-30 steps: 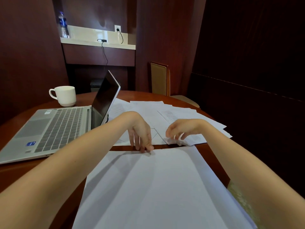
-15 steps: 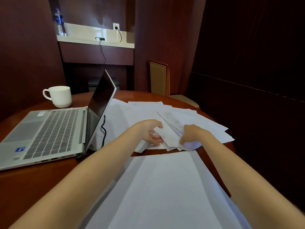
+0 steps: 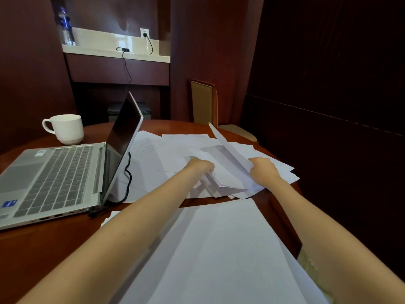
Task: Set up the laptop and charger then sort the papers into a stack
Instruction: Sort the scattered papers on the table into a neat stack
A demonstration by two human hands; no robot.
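An open silver laptop [image 3: 54, 178] sits at the left of the round wooden table [image 3: 43, 242]. A black charger cable [image 3: 128, 172] runs from its right side up to a wall socket [image 3: 144, 32]. Loose white papers [image 3: 166, 150] lie scattered across the far half of the table. My left hand [image 3: 200, 166] and my right hand [image 3: 263, 170] both grip a bundle of sheets [image 3: 228, 170] from either side, its far edge lifted off the table. A neat stack of white paper [image 3: 219, 249] lies close to me.
A white mug [image 3: 65, 128] stands behind the laptop at the far left. A chair [image 3: 203, 104] is at the table's far side. A water bottle [image 3: 65, 27] stands on the wall shelf. The table's right edge drops off near my right forearm.
My hands moved from the near stack's far edge forward into the scattered papers, gathered a bundle and tilted it up. The view shifted right and closer to the table.
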